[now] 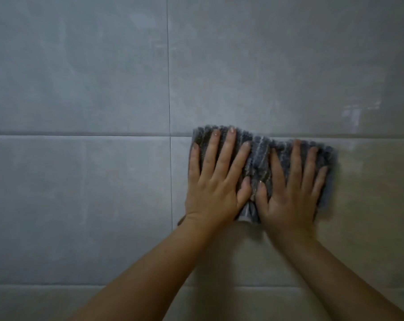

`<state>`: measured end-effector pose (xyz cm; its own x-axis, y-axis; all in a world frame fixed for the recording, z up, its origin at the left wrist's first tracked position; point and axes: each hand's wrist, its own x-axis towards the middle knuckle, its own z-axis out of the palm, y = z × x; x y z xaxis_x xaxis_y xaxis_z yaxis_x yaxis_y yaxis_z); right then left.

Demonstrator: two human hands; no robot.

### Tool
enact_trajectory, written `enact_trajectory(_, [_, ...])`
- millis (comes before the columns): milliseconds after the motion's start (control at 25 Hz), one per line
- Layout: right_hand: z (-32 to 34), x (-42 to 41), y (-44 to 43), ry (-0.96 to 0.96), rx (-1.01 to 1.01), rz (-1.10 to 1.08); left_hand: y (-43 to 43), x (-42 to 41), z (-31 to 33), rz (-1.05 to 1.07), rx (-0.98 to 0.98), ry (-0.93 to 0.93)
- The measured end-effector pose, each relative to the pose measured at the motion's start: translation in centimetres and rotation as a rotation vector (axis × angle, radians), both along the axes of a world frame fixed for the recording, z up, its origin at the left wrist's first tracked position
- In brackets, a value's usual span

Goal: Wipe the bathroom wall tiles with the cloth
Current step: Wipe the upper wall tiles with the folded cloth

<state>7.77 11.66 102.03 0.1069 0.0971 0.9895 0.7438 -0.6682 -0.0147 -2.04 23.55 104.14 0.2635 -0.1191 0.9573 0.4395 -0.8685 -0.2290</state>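
Cloth (pixel 262 158) straddling grout line, both hands pressing flat, open tiles (pixel 80 193) leftward

light: dim, cool | glare: wall tiles (pixel 356 112) at right | focus: soft | edges: perhaps slightly bowed

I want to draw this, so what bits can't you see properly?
All in the head view:
- gray striped cloth: largely covered by the left hand and right hand pressing flat on it.
- wall tile behind the cloth: hidden, so clean or dirty is unknown.
- forearms: both cut off by the bottom edge.
- pale reflection on the right tile: too blurred to identify.
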Motion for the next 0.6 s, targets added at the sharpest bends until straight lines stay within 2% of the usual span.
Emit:
enact_trajectory(80, [-3.6, -1.1, 0.7, 0.006, -0.03, -0.028, 0.7, -0.7, -2.4, 0.009, 0.065, 0.072])
enact_trajectory(160, [-4.5, -1.9, 1.5, -0.007, -0.077, -0.014, 1.6, -1.1, -2.6, 0.013, 0.106, 0.072])
enact_trajectory(320, [1.8, 0.9, -0.8, -0.042, -0.044, 0.008, -1.2, 1.5, 2.5, -0.001, 0.021, -0.045])
enact_trajectory(400, [2.9, 3.3, -3.5, -0.026, 0.003, -0.026, -3.4, 3.4, 3.1, -0.037, 0.0, -0.057])
enact_trajectory(520, [-1.2, 4.2, -5.1, 0.048, 0.05, -0.035, -4.4, 4.3, -1.2, -0.032, 0.044, 0.02])
enact_trajectory(600, [-4.4, 3.7, -5.0, 0.027, -0.025, -0.043, -4.4, 3.9, -3.9, -0.008, 0.072, 0.06])
